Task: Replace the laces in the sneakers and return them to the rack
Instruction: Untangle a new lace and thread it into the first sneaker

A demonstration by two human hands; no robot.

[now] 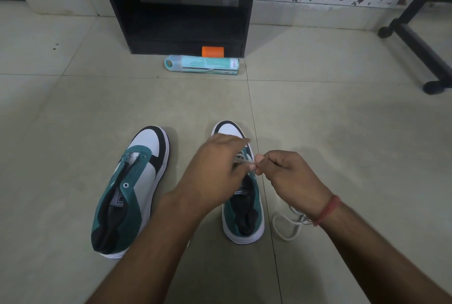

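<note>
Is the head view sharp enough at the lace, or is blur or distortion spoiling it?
Head view: motion blur smears the left hand and the lace at the fingertips; the unlaced sneaker is sharp; wide-angle bending at the edges; soft, even light with faint shadows.

No text legible anywhere; teal tube lying on floor carries block of small print on label, too blurred to read; tongue tags inside left sneaker and right sneaker show dark marks, unreadable.
</note>
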